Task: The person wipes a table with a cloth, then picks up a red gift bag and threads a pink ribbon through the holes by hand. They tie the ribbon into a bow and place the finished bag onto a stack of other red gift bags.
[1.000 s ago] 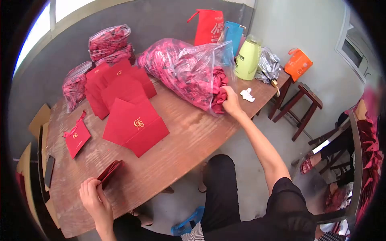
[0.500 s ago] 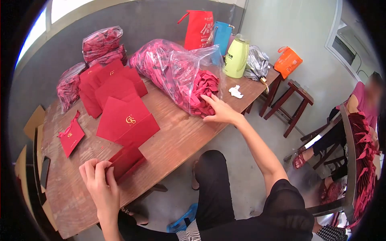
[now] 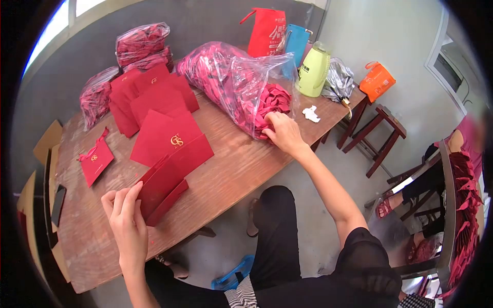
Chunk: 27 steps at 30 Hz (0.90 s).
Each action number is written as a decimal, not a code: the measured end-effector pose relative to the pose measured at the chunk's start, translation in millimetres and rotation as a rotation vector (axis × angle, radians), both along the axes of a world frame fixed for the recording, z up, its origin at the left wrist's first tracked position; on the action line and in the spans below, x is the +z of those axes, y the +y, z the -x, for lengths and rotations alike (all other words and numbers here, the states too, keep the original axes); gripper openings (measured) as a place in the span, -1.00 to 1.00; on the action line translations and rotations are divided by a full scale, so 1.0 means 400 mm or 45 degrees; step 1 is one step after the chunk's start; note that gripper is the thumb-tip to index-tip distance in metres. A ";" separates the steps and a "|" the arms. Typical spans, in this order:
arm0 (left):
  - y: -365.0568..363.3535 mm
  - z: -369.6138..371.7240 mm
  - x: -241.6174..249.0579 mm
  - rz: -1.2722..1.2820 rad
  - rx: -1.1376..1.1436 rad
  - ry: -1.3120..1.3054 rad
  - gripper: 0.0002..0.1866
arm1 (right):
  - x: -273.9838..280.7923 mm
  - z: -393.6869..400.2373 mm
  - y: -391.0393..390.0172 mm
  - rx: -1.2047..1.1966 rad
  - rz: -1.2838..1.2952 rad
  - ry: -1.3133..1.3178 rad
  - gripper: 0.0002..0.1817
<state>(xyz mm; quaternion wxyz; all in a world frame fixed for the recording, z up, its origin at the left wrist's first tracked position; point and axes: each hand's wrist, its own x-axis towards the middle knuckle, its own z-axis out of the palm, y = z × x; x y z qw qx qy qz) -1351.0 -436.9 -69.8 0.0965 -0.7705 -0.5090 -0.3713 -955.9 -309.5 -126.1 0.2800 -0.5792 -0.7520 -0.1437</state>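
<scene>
My left hand [image 3: 126, 218] is closed on the near edge of a red paper envelope [image 3: 156, 191], which stands partly open above the table's front side. At the mouth of a clear plastic bag [image 3: 218, 77], my right hand [image 3: 285, 134] pinches at the bundled red ribbons [image 3: 275, 100]; its fingertips are partly hidden among them. Between the hands lies a red envelope with a gold monogram [image 3: 177, 139]. Behind it, more red envelopes [image 3: 154, 97] are fanned in a pile. A red envelope with a ribbon bow [image 3: 96, 160] lies at the left.
Filled plastic bags [image 3: 141, 43] are stacked at the back left of the wooden table [image 3: 231, 177]. A green thermos [image 3: 314, 72], red bag [image 3: 267, 33] and blue bag [image 3: 295, 46] stand at the back. A phone [image 3: 58, 203] lies left. Another person [image 3: 467, 133] sits right, beside a stool [image 3: 377, 133].
My right hand's fingers have gone from spread over the ribbons to curled in on them. My left hand has raised and tilted up its envelope. The whole view has shifted slightly.
</scene>
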 end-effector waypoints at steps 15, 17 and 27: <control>0.020 0.013 -0.046 -0.279 0.191 0.142 -0.72 | 0.006 0.008 -0.044 0.268 -0.282 0.057 -0.84; 0.019 0.015 -0.043 -0.250 0.160 0.161 -0.71 | 0.031 0.032 -0.047 0.322 -0.245 0.165 -0.85; 0.000 0.018 0.010 -0.055 0.014 -0.039 -0.80 | 0.152 0.070 0.021 0.477 0.062 0.864 -0.94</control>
